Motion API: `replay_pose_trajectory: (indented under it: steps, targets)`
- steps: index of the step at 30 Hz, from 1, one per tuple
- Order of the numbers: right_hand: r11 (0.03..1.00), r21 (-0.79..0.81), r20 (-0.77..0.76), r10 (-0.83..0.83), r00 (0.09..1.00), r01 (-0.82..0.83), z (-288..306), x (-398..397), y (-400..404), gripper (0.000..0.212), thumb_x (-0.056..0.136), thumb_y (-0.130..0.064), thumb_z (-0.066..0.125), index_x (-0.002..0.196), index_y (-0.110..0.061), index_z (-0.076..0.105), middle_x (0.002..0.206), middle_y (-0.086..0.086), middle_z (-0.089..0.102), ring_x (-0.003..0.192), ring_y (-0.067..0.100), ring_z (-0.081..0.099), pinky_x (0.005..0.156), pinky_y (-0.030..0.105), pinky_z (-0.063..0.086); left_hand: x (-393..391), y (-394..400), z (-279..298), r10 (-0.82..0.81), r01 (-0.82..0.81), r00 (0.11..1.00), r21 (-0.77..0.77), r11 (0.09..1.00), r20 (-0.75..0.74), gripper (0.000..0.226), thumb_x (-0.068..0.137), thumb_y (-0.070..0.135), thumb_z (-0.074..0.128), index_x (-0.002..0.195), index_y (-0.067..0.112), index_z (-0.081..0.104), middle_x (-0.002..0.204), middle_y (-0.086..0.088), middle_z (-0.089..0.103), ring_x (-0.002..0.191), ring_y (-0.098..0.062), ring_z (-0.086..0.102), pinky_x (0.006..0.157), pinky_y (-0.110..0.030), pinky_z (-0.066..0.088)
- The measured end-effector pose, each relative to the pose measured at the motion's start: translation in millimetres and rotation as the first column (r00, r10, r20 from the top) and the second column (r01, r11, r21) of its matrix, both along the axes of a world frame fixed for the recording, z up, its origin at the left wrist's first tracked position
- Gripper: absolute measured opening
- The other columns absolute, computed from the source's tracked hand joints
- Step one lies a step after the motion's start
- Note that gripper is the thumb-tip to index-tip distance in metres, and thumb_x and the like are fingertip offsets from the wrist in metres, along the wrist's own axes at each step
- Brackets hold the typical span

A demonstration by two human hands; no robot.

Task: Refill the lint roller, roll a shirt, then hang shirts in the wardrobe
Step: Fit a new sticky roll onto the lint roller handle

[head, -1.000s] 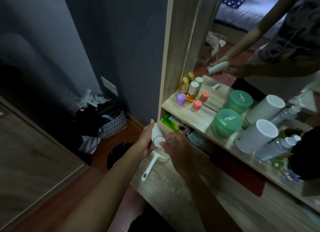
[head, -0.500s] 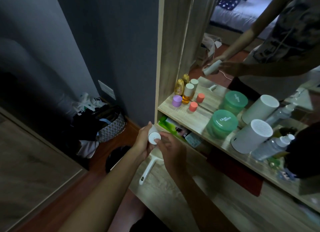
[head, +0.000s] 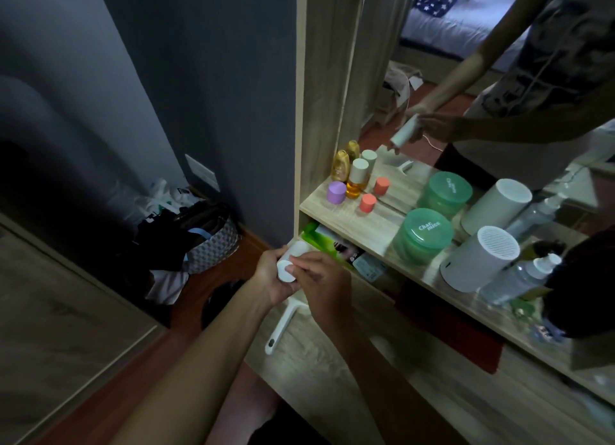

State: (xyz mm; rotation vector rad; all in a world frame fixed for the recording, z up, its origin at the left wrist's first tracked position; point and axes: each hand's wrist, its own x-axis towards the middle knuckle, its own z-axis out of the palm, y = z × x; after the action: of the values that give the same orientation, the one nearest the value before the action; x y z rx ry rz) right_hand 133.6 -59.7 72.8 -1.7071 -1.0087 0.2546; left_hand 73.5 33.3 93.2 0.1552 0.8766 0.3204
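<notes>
The green tub's lid (head: pixel 427 227) reads "Char miss"; its mirrored twin is reversed.

green jars (head: pixel 422 236), purple pot (head: pixel 336 193), white cylinder (head: pixel 479 263), laundry basket (head: pixel 213 245)

There is only one camera, so no second view shares the scene. It sits on the person's head and looks forward and down. The wide lens bends the edges. Both forearms come in from 6 o'clock, and the left hand (head: pixel 271 275) and right hand (head: pixel 324 285) meet close to the camera, a little below the middle. The wooden shelf (head: pixel 346 216) runs toward 3 o'clock. A mirror (head: pixel 499 78) fills 1 o'clock. The dark wall (head: pixel 199 78) stands at 11 o'clock.
</notes>
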Motion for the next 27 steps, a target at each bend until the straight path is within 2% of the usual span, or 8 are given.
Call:
replay_pose_trajectory:
  steps: [4,9,12,17,21,23,25,27]
  targets:
    - [0.999,-0.032,-0.057,0.024,0.998,-0.026,-3,1,1,0.021,0.079,-0.013,0.076,0.099,-0.011,0.076,0.097,0.001,0.072,0.089,0.004,0.065,0.078,0.020,0.055,0,1,-5,0.018,-0.017,0.999,0.032,0.999,-0.043,0.038,0.100,0.030,0.034,0.092,-0.002,0.054,0.054,-0.011,0.058,0.036,-0.015,0.056,0.031,-0.016,0.044]
    - [0.991,-0.083,-0.257,0.082,0.963,-0.107,-2,7,-1,0.018,0.081,-0.010,0.073,0.098,-0.013,0.076,0.096,-0.006,0.072,0.092,0.003,0.067,0.080,0.024,0.057,-2,-2,-1,-0.019,0.029,0.994,0.098,0.995,-0.103,0.038,0.099,0.030,0.032,0.084,0.002,0.052,0.047,-0.008,0.055,0.034,-0.017,0.055,0.038,-0.016,0.046]
    - [0.988,-0.081,-0.306,0.102,0.947,-0.133,0,8,-1,0.018,0.081,-0.008,0.073,0.097,-0.012,0.076,0.095,-0.007,0.072,0.091,0.004,0.068,0.079,0.027,0.058,-3,-5,2,-0.007,0.013,0.997,0.072,0.997,-0.076,0.038,0.100,0.029,0.030,0.085,0.000,0.049,0.044,-0.010,0.053,0.032,-0.019,0.054,0.033,-0.016,0.044]
    - [0.989,-0.094,-0.219,0.094,0.971,-0.117,2,10,-1,0.014,0.078,-0.009,0.075,0.091,-0.011,0.078,0.085,-0.013,0.070,0.081,-0.008,0.065,0.073,0.008,0.050,-5,-5,-9,0.011,-0.004,0.996,0.079,0.997,-0.091,0.038,0.101,0.030,0.029,0.092,-0.001,0.050,0.052,-0.012,0.057,0.036,-0.018,0.057,0.037,-0.020,0.048]
    - [0.995,-0.073,-0.084,0.059,0.995,-0.065,-3,7,-2,0.009,0.079,-0.013,0.076,0.087,-0.011,0.077,0.084,-0.004,0.073,0.079,0.003,0.067,0.067,0.015,0.054,-4,-5,-15,-0.012,0.025,0.993,0.108,0.994,-0.120,0.041,0.101,0.033,0.030,0.094,0.001,0.054,0.069,-0.014,0.063,0.063,-0.020,0.059,0.060,-0.030,0.052]
    - [0.999,-0.034,0.030,0.014,0.999,-0.013,-8,2,-5,0.009,0.081,-0.014,0.074,0.088,-0.010,0.076,0.085,-0.001,0.074,0.077,0.004,0.066,0.069,0.012,0.053,-1,-6,-10,0.011,-0.003,0.997,0.102,0.995,-0.071,0.042,0.102,0.035,0.031,0.100,-0.001,0.052,0.067,-0.017,0.066,0.063,-0.022,0.061,0.052,-0.028,0.053]
    - [0.995,-0.014,0.083,-0.099,0.992,0.101,-11,-5,-9,0.011,0.084,-0.017,0.071,0.093,-0.011,0.075,0.089,-0.002,0.074,0.079,-0.002,0.064,0.072,0.005,0.047,3,-9,-2,0.060,-0.057,0.998,0.109,0.992,-0.024,0.041,0.102,0.036,0.034,0.110,-0.002,0.047,0.078,-0.021,0.063,0.067,-0.026,0.061,0.043,-0.028,0.055]
    - [0.980,-0.041,-0.051,-0.196,0.979,0.194,-9,-10,-11,0.016,0.086,-0.022,0.069,0.100,-0.014,0.074,0.095,-0.007,0.073,0.080,-0.009,0.062,0.073,0.004,0.046,7,-10,1,0.145,-0.143,0.989,0.141,0.980,0.001,0.038,0.102,0.034,0.037,0.121,0.002,0.042,0.087,-0.019,0.057,0.073,-0.026,0.057,0.041,-0.029,0.054]
